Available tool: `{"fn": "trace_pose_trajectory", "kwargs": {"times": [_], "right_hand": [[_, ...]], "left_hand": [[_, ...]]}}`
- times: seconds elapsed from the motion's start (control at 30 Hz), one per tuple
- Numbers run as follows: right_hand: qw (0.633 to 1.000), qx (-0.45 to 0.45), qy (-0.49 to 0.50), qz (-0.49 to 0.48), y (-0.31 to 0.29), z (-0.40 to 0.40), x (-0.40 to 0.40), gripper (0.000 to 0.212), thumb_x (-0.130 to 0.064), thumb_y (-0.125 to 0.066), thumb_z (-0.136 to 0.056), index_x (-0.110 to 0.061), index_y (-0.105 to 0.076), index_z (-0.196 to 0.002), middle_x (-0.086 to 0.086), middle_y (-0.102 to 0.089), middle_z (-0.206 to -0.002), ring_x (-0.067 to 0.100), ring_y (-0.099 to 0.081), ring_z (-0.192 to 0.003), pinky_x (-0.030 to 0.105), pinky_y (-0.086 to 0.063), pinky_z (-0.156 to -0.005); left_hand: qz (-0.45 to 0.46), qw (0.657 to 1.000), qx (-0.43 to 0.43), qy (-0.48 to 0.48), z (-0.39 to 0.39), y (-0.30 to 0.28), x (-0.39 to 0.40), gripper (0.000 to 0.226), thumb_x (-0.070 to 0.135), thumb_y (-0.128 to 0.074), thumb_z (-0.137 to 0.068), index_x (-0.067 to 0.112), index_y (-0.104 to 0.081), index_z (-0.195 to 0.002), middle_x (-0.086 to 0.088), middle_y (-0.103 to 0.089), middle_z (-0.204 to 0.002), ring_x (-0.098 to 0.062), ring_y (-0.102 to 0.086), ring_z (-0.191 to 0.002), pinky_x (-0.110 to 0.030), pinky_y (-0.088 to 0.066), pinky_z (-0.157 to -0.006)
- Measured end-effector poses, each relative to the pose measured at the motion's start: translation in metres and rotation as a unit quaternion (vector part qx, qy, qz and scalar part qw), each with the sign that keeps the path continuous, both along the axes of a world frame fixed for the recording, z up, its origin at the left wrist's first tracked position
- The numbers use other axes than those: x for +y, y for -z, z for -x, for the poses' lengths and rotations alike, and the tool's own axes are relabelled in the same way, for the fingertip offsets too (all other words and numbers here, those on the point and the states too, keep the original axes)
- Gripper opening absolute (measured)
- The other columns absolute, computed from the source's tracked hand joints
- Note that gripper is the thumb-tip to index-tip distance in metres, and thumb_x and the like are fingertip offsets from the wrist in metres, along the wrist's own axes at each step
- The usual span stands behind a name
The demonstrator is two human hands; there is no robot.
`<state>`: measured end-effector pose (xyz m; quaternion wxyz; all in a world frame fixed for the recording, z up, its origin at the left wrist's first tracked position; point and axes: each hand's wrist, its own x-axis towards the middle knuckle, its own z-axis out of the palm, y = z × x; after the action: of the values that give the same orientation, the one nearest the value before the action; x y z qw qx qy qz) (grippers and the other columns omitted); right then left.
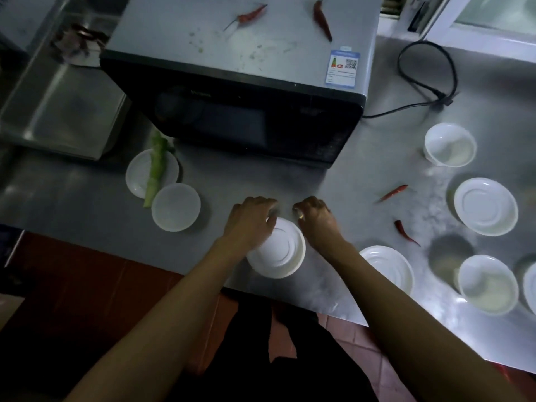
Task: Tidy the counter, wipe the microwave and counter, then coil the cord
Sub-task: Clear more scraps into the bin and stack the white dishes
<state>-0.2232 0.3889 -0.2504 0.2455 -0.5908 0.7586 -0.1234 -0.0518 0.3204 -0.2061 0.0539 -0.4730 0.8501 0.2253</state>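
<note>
The dim, soft picture hides much: the left hand (252, 219) covers the far left rim of an upturned white bowl (280, 250), the fingertips of both hands curl out of sight, and a white container (530, 282) is cut off at the right edge. On the steel surface (362, 175) I count three open white containers besides that one – at (450, 144), (488, 284) and a frosted one at (176, 206) – and three more upturned bowls or lids ( (485, 206), (387, 266), (152, 173)), the last with a green vegetable stalk (155, 169) across it. Red chillies number four: two on the microwave (240, 79) top ( (252, 13), (322, 20)) and two on the surface ( (393, 192), (404, 232)). The black cord (426, 74) lies looped right of the microwave. The left grip rests on the upturned bowl, fingers bent over its edge (whether they clasp it I cannot tell); the right hand (314, 219) sits just beside the bowl, fingers loosely curled, and what it holds, if anything, is unclear.
</note>
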Motion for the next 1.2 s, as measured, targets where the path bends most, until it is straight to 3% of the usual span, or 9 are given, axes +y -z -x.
{"fn": "trace_pose_trajectory", "kwargs": {"times": [0.1, 0.33, 0.6, 0.77, 0.93, 1.03, 1.2], "right_hand": [[0.999, 0.038, 0.000, 0.002, 0.012, -0.006, -0.006, 0.021, -0.002, -0.075, -0.082, -0.007, -0.075, -0.103, 0.018, -0.064, -0.105, 0.037, -0.063, -0.088, 0.042, -0.059, -0.075], [0.998, 0.061, 0.032, -0.008, 0.002, -0.008, -0.010, 0.016, -0.006, -0.061, -0.092, -0.005, -0.073, -0.102, 0.018, -0.063, -0.101, 0.038, -0.061, -0.086, 0.044, -0.056, -0.075], [0.978, 0.011, 0.200, 0.053, -0.018, 0.000, 0.010, 0.024, -0.001, -0.059, -0.091, -0.012, -0.071, -0.108, 0.013, -0.065, -0.103, 0.034, -0.065, -0.085, 0.044, -0.058, -0.071], [0.952, -0.007, 0.277, 0.129, -0.034, 0.015, 0.041, 0.023, 0.004, -0.061, -0.087, -0.007, -0.072, -0.103, 0.015, -0.067, -0.098, 0.033, -0.066, -0.079, 0.042, -0.057, -0.069], [0.911, -0.032, 0.379, 0.157, -0.048, 0.026, 0.090, 0.022, 0.001, -0.060, -0.089, -0.009, -0.073, -0.103, 0.010, -0.069, -0.099, 0.027, -0.065, -0.084, 0.041, -0.054, -0.077], [0.887, -0.034, 0.428, 0.170, -0.056, 0.038, 0.134, 0.021, 0.001, -0.060, -0.090, -0.009, -0.073, -0.103, 0.008, -0.070, -0.099, 0.024, -0.064, -0.086, 0.034, -0.050, -0.077], [0.856, -0.011, 0.475, 0.203, -0.063, 0.059, 0.232, 0.018, 0.001, -0.063, -0.087, -0.007, -0.072, -0.100, 0.009, -0.070, -0.097, 0.023, -0.064, -0.084, 0.035, -0.053, -0.077]], "left_hand": [[-0.004, 1.000, 0.017, 0.018, -0.002, 0.004, -0.014, 0.026, 0.033, -0.047, -0.101, 0.027, -0.061, -0.122, 0.006, -0.067, -0.118, -0.016, -0.062, -0.103, -0.034, -0.049, -0.090], [-0.032, 0.997, 0.037, 0.053, -0.005, 0.008, -0.041, 0.038, 0.035, -0.043, -0.103, 0.025, -0.056, -0.137, 0.004, -0.060, -0.137, -0.019, -0.055, -0.123, -0.039, -0.043, -0.101], [-0.026, 0.991, 0.064, 0.116, 0.023, 0.000, -0.050, 0.040, 0.032, -0.049, -0.098, 0.021, -0.059, -0.135, -0.003, -0.064, -0.131, -0.026, -0.056, -0.119, -0.042, -0.047, -0.097], [-0.028, 0.982, 0.066, 0.172, 0.051, -0.009, -0.037, 0.040, 0.032, -0.052, -0.096, 0.023, -0.058, -0.134, -0.003, -0.064, -0.130, -0.029, -0.059, -0.117, -0.044, -0.049, -0.095], [-0.022, 0.970, 0.074, 0.230, 0.092, -0.021, 0.000, 0.039, 0.030, -0.055, -0.095, 0.020, -0.061, -0.133, -0.005, -0.065, -0.130, -0.031, -0.059, -0.119, -0.042, -0.050, -0.096], [-0.028, 0.959, 0.070, 0.273, 0.122, -0.024, 0.033, 0.041, 0.036, -0.051, -0.092, 0.019, -0.063, -0.128, -0.005, -0.066, -0.127, -0.031, -0.058, -0.117, -0.047, -0.049, -0.097], [0.000, 0.937, 0.051, 0.345, 0.167, -0.032, 0.111, 0.034, 0.032, -0.059, -0.093, 0.022, -0.064, -0.125, -0.003, -0.067, -0.124, -0.029, -0.059, -0.114, -0.045, -0.049, -0.095]]}}
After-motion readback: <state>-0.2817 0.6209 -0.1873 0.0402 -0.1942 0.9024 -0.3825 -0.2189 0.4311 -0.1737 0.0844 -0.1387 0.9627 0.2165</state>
